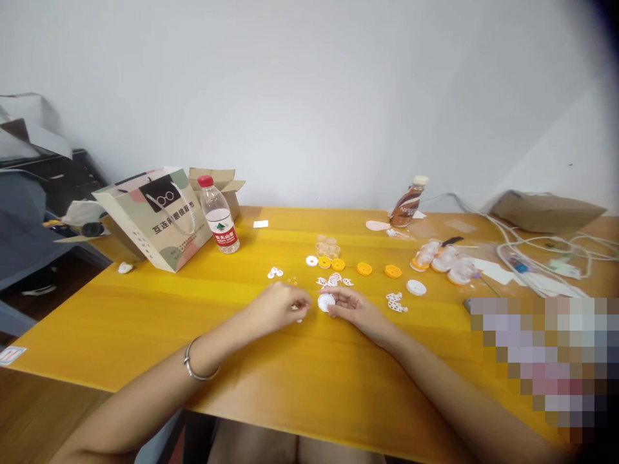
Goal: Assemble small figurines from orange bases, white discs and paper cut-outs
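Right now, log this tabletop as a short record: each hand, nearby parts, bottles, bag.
Left hand: above the table, fingers curled; what it holds is unclear
Right hand: thumb and fingers at the edge of a round white disc
White openwork pieces: loose group just beyond the disc
Orange discs: spread in a rough row, farther back
Red-capped bottle: standing, back left
Brown bottle: standing, back right
Paper bag: left of the red-capped bottle
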Action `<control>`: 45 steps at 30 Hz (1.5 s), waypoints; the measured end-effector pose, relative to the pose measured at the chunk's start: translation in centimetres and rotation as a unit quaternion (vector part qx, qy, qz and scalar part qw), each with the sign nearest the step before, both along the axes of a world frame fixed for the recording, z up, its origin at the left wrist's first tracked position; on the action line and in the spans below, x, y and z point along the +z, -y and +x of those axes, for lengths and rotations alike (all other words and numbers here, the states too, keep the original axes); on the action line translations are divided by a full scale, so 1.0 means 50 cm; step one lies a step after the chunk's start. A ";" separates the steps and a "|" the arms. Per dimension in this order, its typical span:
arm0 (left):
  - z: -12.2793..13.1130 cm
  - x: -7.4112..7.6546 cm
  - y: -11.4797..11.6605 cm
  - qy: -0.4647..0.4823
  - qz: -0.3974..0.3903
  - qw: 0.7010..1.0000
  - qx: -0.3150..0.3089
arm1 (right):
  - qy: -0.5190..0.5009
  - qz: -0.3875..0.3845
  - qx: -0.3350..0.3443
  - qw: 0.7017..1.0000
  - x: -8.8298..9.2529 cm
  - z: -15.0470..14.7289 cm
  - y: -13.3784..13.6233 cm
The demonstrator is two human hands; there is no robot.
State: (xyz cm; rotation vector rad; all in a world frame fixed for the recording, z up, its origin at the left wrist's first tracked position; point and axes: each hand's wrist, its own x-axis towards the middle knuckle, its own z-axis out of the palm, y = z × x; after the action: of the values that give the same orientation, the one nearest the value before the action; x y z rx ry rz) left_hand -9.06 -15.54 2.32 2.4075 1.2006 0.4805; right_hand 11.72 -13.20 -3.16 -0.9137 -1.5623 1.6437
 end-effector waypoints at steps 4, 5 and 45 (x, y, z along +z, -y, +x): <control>0.023 -0.015 -0.019 0.076 -0.010 0.997 0.018 | 0.009 -0.008 -0.011 1.000 0.003 -0.003 0.001; 0.028 -0.021 -0.020 0.085 -0.001 0.996 0.029 | 0.011 -0.012 -0.015 1.000 0.004 -0.004 0.002; 0.038 -0.087 -0.043 0.336 -0.156 0.924 0.097 | -0.043 -0.001 -0.003 0.999 0.007 -0.014 0.009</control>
State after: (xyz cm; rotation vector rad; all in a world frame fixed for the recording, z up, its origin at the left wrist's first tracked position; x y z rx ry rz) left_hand -7.15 -13.37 -2.02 1.6459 1.0869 0.9932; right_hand 11.03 -13.64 -2.82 -0.8355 -1.4992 1.6583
